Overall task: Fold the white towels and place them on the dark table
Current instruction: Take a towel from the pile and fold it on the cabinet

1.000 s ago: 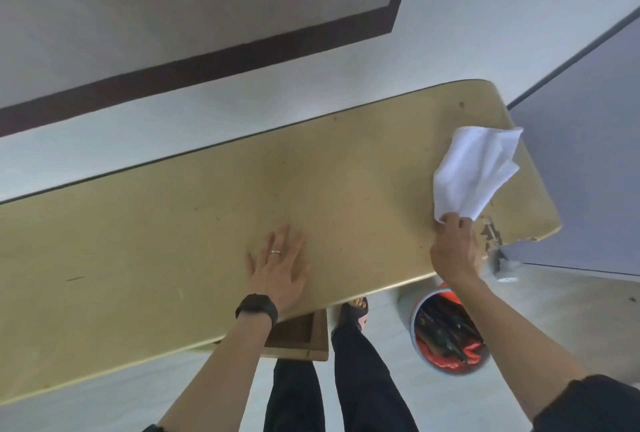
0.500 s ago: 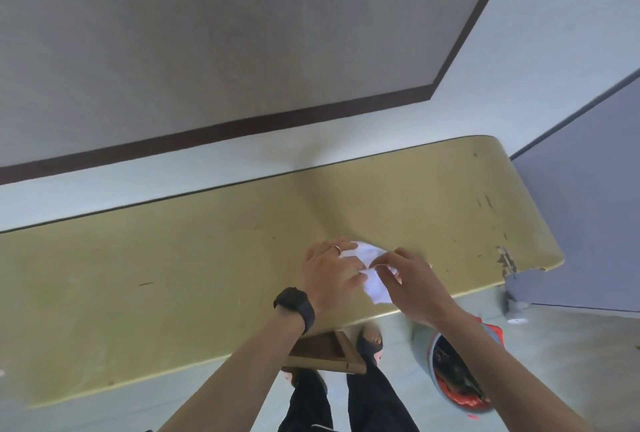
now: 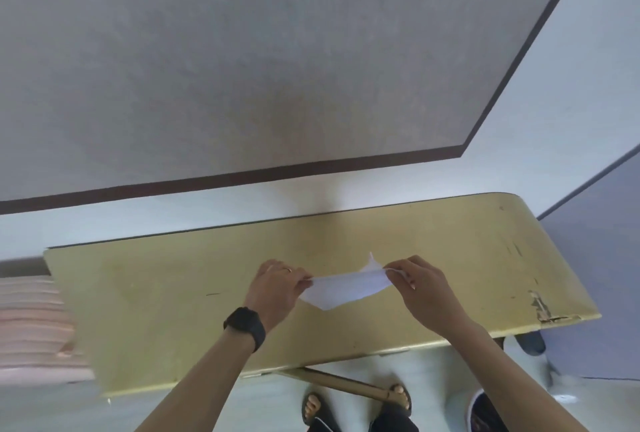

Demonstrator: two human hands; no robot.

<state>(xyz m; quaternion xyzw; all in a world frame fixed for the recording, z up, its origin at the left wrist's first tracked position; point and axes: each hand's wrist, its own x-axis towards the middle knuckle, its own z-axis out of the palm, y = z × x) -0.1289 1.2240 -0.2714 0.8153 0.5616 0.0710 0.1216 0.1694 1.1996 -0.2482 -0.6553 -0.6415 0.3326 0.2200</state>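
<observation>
A small white towel is stretched between my two hands, just above the yellow-tan table. My left hand, with a ring and a black watch on the wrist, pinches the towel's left end. My right hand pinches its right end. The towel sags in the middle to a point toward me, and one corner sticks up near my right hand. No dark table is in view.
A pink striped cloth or cushion lies left of the table. The table's right front corner is chipped. A wall stands behind it. Below the front edge are my sandalled feet, a table brace and a bucket rim.
My right hand brought the towel from the table's right end to the middle. My left hand took hold of it, and both hands have now pulled apart, stretching the towel.
</observation>
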